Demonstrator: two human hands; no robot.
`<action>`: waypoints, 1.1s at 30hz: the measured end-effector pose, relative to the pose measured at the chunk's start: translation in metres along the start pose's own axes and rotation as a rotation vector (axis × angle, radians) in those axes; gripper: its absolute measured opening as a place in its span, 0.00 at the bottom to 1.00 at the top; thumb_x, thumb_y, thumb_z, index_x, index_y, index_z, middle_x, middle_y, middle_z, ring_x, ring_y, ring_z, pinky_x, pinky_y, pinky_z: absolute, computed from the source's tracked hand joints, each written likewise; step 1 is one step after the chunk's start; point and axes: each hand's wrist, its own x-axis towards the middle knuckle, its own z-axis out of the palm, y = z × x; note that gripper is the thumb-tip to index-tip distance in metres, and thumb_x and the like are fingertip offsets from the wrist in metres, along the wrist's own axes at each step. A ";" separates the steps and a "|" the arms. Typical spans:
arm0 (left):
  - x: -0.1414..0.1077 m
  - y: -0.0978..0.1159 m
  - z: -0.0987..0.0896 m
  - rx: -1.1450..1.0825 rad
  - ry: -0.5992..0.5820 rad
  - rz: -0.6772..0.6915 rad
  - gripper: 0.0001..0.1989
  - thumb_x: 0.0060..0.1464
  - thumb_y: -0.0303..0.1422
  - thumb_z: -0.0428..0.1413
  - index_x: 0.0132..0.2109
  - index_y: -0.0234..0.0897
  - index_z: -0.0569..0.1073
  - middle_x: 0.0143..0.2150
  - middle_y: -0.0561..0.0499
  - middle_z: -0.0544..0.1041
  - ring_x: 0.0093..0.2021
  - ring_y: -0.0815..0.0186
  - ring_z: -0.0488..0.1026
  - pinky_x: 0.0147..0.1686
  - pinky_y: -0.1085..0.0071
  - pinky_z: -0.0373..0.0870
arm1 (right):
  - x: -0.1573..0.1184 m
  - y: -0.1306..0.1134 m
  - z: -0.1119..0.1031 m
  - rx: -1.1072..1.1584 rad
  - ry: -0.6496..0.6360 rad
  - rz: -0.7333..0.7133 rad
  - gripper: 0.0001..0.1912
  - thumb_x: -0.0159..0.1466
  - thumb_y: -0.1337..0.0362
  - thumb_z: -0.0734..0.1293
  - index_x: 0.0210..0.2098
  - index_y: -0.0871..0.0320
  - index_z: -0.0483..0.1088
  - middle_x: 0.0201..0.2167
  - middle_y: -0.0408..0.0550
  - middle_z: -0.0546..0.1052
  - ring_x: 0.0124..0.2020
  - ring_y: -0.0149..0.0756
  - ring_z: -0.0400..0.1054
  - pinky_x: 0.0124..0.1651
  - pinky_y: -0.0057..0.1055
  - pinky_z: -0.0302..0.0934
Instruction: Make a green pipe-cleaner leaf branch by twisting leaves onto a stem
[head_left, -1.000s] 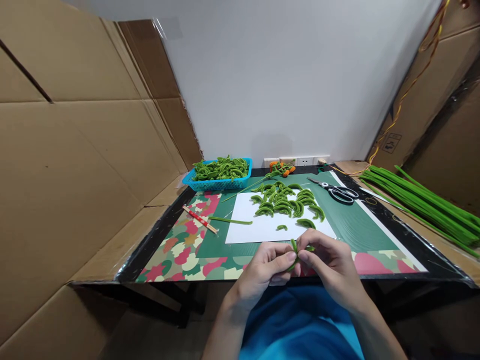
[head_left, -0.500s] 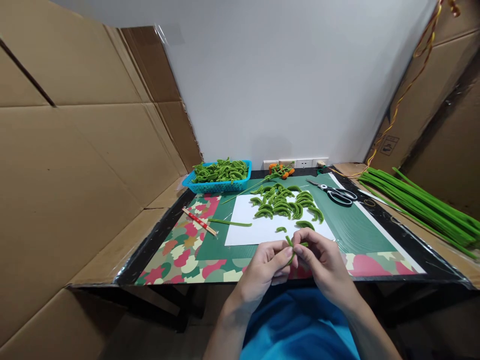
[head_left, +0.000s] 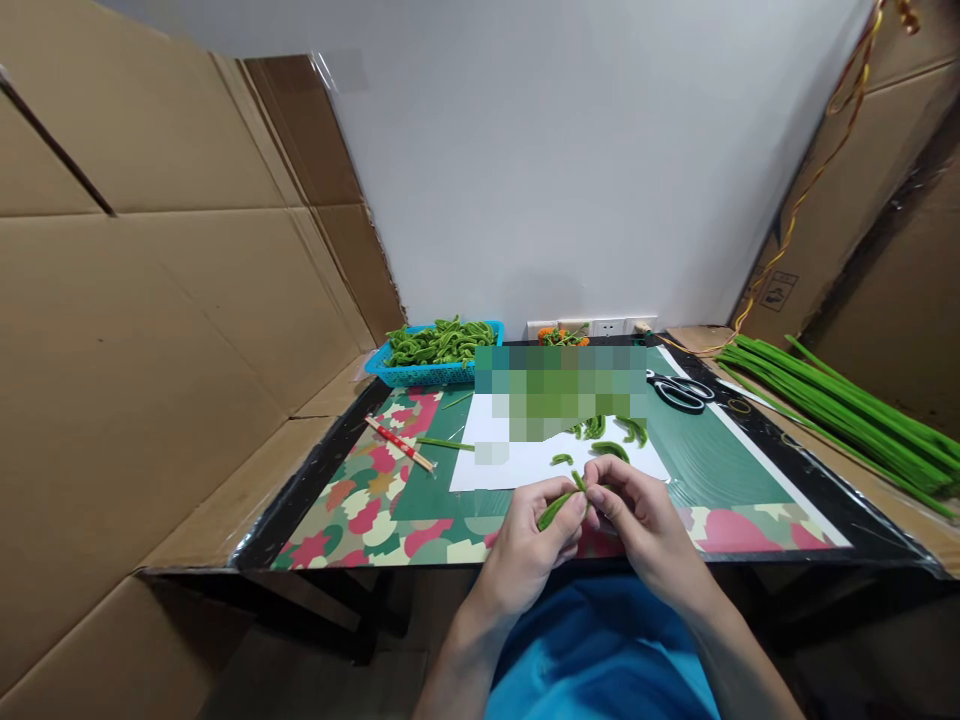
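Observation:
Both hands meet over the front edge of the table, pinching a green fuzzy piece (head_left: 553, 511) between them. My left hand (head_left: 534, 535) is closed on it, with one curved end showing above the fingers. My right hand (head_left: 637, 515) has thumb and forefinger pressed on the same piece, near a short upright tip. Just beyond the fingers, curved green pieces (head_left: 611, 451) lie on a white sheet (head_left: 487, 475). A pixelated patch hides most of the pile behind them.
A blue basket (head_left: 427, 376) full of green pieces stands back left. Chopsticks in a red wrapper (head_left: 399, 443) lie left, black-handled scissors (head_left: 681, 393) back right. Long green stems (head_left: 840, 415) are at the right, orange flowers (head_left: 562, 338) by the wall.
The green piece has shifted between my fingers, and a longer curved part now shows over my left hand. A pixelated patch now covers part of the table.

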 end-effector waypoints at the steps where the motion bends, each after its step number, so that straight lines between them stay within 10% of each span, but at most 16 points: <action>1: 0.000 -0.001 0.000 -0.013 0.008 -0.004 0.23 0.65 0.50 0.65 0.35 0.34 0.73 0.25 0.60 0.59 0.23 0.76 0.49 0.23 0.76 0.47 | 0.000 0.000 0.000 0.006 0.008 0.001 0.14 0.75 0.52 0.70 0.39 0.55 0.71 0.29 0.40 0.69 0.29 0.31 0.62 0.32 0.27 0.58; 14: -0.003 -0.004 0.008 0.388 0.123 0.155 0.16 0.73 0.44 0.56 0.41 0.37 0.75 0.35 0.54 0.71 0.36 0.67 0.65 0.38 0.73 0.64 | -0.007 -0.020 -0.010 -0.843 0.177 -0.430 0.07 0.75 0.64 0.68 0.38 0.53 0.74 0.35 0.48 0.79 0.38 0.41 0.71 0.41 0.35 0.62; 23: -0.006 -0.011 0.014 0.485 0.187 0.160 0.16 0.75 0.45 0.54 0.42 0.38 0.74 0.34 0.53 0.73 0.35 0.66 0.68 0.36 0.72 0.64 | -0.011 -0.015 0.003 -0.567 0.263 -0.212 0.13 0.75 0.57 0.69 0.36 0.54 0.79 0.22 0.40 0.78 0.20 0.32 0.71 0.26 0.29 0.64; 33: -0.004 -0.009 0.015 0.311 0.263 0.143 0.13 0.70 0.43 0.59 0.42 0.38 0.75 0.33 0.54 0.74 0.33 0.67 0.72 0.32 0.77 0.67 | -0.014 -0.012 0.004 -0.647 0.287 -0.373 0.09 0.74 0.63 0.69 0.38 0.54 0.81 0.25 0.43 0.82 0.21 0.32 0.75 0.28 0.27 0.68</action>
